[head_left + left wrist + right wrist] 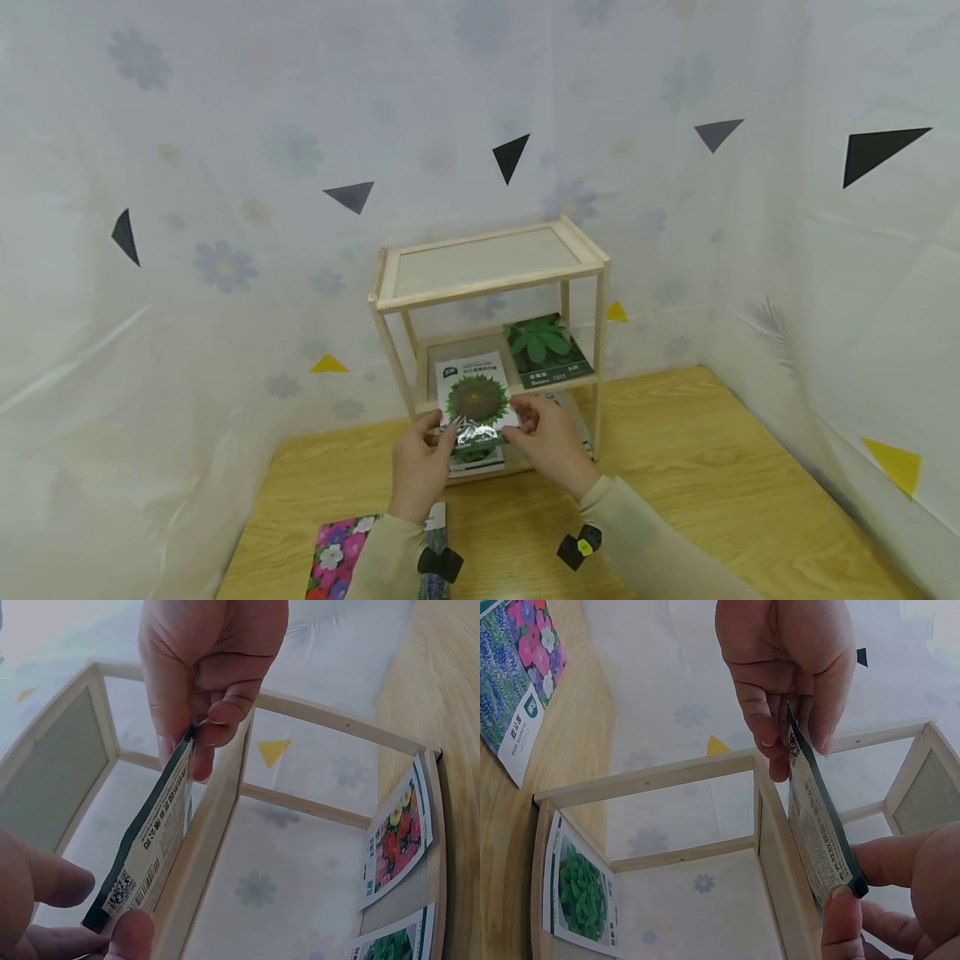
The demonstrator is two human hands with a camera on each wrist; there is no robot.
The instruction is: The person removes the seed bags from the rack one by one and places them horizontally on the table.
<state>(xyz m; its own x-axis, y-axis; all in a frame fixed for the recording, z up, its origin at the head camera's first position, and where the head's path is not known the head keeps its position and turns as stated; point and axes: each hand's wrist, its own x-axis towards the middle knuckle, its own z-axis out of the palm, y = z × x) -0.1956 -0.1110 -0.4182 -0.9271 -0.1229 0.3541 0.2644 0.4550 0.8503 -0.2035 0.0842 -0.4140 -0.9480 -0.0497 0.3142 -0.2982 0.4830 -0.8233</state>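
Both hands hold a white seed packet [477, 398] with a large sunflower head on it, in front of the middle shelf of a small wooden rack [491, 287]. My left hand [423, 463] pinches its lower left edge, and my right hand [553, 443] pinches the lower right edge. The wrist views show the packet's printed back [159, 834], with thumbs on one face and fingers on the other. On the middle shelf, to the right, lies a dark green packet [546, 348] with a leaf picture.
The bottom shelf bears a leafy green packet [581, 892] and a red-flowered packet [397, 836]. On the wooden table [675, 492], left front, lie a pink-flowered packet [335, 554] and a lavender packet [506, 682], partly behind the left forearm. Patterned sheeting surrounds the table.
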